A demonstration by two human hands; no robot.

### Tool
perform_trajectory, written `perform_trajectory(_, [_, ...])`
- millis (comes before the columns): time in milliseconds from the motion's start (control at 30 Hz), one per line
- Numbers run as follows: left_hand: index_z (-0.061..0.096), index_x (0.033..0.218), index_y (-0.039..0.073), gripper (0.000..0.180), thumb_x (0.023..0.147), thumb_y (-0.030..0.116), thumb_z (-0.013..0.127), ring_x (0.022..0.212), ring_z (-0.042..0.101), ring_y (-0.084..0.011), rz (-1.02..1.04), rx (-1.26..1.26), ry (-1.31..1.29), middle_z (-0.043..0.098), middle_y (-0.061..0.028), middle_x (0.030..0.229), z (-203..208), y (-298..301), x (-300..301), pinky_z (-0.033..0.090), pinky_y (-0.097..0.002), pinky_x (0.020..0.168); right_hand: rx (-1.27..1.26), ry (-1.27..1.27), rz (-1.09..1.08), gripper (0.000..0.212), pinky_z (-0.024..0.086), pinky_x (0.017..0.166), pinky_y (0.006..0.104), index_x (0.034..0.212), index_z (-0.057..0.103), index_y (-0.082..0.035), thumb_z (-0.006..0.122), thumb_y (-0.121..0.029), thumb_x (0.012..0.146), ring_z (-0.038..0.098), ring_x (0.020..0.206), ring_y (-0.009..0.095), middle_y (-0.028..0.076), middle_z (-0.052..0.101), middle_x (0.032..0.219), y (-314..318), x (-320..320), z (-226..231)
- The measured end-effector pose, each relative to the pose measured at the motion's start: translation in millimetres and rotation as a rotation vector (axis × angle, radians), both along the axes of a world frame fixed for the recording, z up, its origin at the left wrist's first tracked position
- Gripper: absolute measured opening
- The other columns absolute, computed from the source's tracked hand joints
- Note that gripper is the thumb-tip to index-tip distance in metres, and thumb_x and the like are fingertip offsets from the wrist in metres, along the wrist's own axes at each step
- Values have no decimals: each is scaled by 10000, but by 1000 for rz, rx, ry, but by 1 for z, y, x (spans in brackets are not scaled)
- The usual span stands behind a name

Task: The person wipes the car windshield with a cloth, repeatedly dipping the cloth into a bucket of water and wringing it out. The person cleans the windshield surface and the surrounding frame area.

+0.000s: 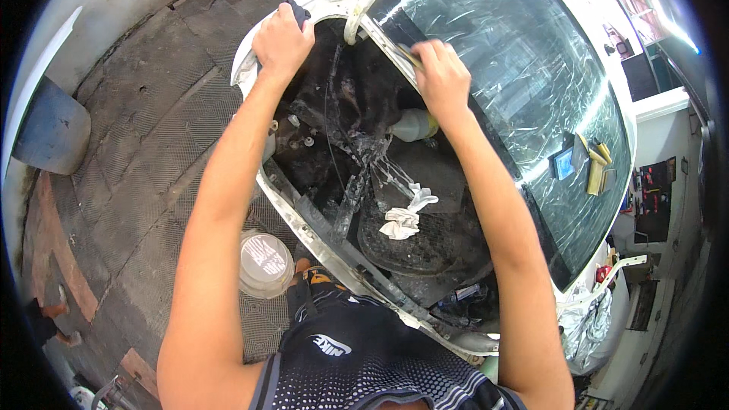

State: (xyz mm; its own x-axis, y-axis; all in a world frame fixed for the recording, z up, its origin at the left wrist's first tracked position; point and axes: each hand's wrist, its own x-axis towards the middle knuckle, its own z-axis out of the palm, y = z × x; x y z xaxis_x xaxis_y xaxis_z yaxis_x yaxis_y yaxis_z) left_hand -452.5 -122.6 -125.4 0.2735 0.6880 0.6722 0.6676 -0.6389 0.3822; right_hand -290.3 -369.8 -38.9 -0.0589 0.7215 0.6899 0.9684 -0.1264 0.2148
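My left hand point(282, 44) is closed round a dark, crumpled piece that looks like cloth point(298, 13), at the far left corner of the white car body point(323, 4). My right hand point(443, 82) is closed with its fingers bent on a thin, flat piece with a yellowish edge point(410, 56). It rests by the rim between the open compartment and the film-covered glass point(505, 53). Most of that piece is hidden by the fingers. Both arms reach over the dark compartment point(414, 175).
Inside the compartment lie crumpled white gloves point(401, 222) and a pale bottle point(412, 126). On the glass are a blue block point(563, 163) and several yellowish pieces point(595, 176). A lidded bucket point(264, 264) stands near my feet; a blue-grey barrel point(52, 127) is at left.
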Motion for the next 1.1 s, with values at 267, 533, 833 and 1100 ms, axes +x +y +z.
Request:
perform_trajectory(267, [659,1085,56,405,857,370,778,819,743,-384,-162,-19,-276,751,-173,872,-6,22,-18,576,-506,739,-302,-38,201,211,585,801,396,980,671,-92,770,-97,793,663,955,251,54,652,973,59,48,-23])
perform_trajectory(533, [670,1110,51,388,867,331,786,792,748,-392,-232,-35,-399,747,-195,862,-5,22,-21,586,-478,709,-386,19,53,240,583,796,391,1028,805,-120,796,-84,791,668,947,244,37,644,952,70,51,-20])
perform_trajectory(833, [669,1165,57,413,885,327,806,820,763,-383,-252,7,-422,758,-192,892,-9,26,-21,594,-460,731,-519,0,11,216,582,851,407,1031,812,-113,780,-119,817,657,982,265,65,619,924,82,37,0])
perform_trajectory(1100, [675,1081,33,378,838,291,805,800,748,-370,-265,52,-422,746,-177,863,-7,24,-20,587,-463,714,-536,7,-99,224,595,823,453,1072,802,-93,700,-111,873,691,970,316,133,649,968,95,37,-12])
